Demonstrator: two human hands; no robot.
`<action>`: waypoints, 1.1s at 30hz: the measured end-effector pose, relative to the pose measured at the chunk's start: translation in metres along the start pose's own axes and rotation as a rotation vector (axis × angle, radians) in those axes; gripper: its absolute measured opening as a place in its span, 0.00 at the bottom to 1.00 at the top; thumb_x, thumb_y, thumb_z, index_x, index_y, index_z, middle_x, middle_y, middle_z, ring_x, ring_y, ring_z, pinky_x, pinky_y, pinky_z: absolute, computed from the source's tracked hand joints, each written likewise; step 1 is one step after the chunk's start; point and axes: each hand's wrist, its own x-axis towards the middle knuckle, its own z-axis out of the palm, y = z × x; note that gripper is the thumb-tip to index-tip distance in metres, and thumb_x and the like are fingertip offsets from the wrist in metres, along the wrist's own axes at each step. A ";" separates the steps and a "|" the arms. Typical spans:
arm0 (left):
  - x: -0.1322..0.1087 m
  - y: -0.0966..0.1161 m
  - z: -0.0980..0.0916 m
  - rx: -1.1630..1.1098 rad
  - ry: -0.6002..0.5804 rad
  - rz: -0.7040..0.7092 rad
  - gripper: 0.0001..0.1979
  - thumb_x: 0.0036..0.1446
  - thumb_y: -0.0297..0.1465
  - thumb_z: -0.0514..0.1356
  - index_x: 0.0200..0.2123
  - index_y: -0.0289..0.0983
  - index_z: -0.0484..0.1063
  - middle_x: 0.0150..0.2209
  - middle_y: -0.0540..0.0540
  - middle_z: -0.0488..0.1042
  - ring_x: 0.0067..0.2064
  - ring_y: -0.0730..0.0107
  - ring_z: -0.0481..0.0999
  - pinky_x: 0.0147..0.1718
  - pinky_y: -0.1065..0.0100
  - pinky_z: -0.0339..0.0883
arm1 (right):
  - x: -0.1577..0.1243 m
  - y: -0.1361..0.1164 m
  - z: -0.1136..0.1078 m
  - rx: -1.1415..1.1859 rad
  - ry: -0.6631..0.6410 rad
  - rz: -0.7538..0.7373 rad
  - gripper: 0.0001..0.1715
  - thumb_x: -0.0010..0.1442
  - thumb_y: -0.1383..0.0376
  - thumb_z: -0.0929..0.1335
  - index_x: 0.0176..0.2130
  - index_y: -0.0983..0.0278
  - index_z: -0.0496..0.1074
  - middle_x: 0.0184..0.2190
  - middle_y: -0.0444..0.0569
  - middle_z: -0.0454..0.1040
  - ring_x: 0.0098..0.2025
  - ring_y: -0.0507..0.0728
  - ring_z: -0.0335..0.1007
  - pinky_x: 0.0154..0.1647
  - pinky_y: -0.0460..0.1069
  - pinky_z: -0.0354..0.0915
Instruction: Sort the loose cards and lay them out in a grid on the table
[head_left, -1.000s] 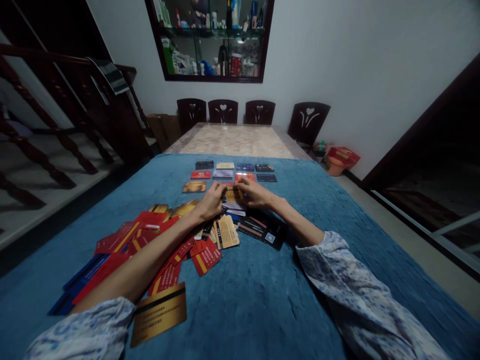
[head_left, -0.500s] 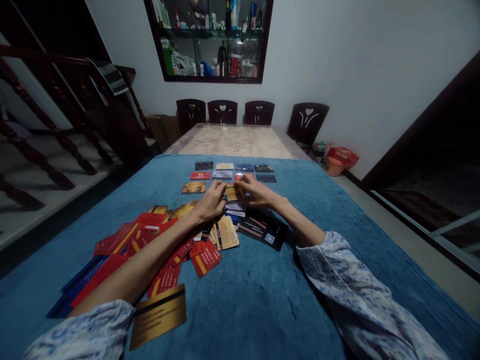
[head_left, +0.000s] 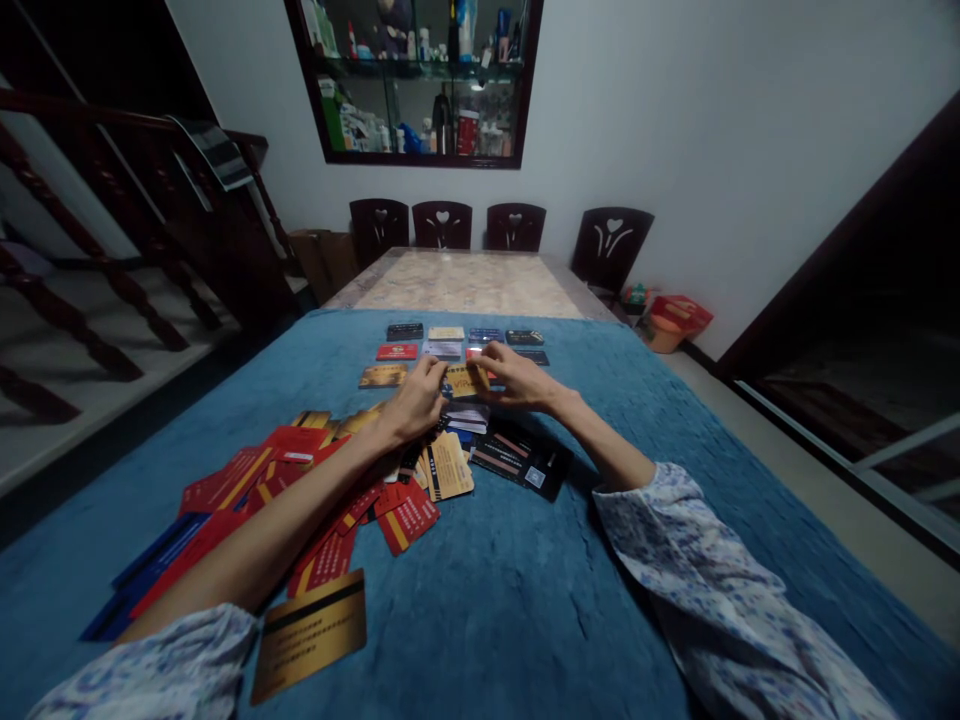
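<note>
The gold rectangular plastic-looking card (head_left: 466, 381), its face marked "VIP" in large letters, stands between my two hands in the head view, just beyond a pale purple-and-white stack of cards (head_left: 466, 417); the line along its upper edge is too small for me to read. On the blue cloth (head_left: 517, 620), my black card with a white square code (head_left: 535, 477) carries pale lettering, also illegible to me, as are the dark lines on the tan card with a black stripe (head_left: 450, 467) and the white print on the red card with a yellow stripe (head_left: 407, 515). My left hand (head_left: 417, 400) is curled nearly closed, thumb and fingers pinching the VIP card's left end. My right hand (head_left: 517, 379) is partly closed, fingers bent down onto its right end, gripping it there; its thumb tip is hard to make out.
</note>
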 end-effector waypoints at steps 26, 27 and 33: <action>0.084 0.062 0.030 0.205 -0.167 -0.043 0.17 0.56 0.28 0.64 0.50 0.33 0.70 0.52 0.33 0.70 0.56 0.44 0.67 0.54 0.47 0.66 | -0.059 0.066 -0.040 0.033 0.064 0.156 0.30 0.59 0.60 0.72 0.59 0.61 0.69 0.53 0.58 0.67 0.55 0.66 0.67 0.57 0.63 0.67; 0.087 0.067 0.032 0.218 -0.193 -0.063 0.18 0.56 0.27 0.63 0.50 0.32 0.70 0.53 0.32 0.70 0.57 0.43 0.66 0.54 0.47 0.65 | -0.061 0.069 -0.039 0.029 0.059 0.170 0.29 0.59 0.60 0.72 0.59 0.61 0.69 0.52 0.58 0.67 0.54 0.66 0.67 0.57 0.62 0.67; 0.102 0.083 0.044 0.269 -0.317 -0.141 0.15 0.58 0.27 0.60 0.49 0.36 0.71 0.57 0.35 0.69 0.62 0.43 0.61 0.56 0.44 0.62 | -0.074 0.089 -0.033 0.001 0.002 0.256 0.25 0.57 0.65 0.72 0.54 0.60 0.73 0.49 0.55 0.68 0.52 0.64 0.67 0.56 0.61 0.67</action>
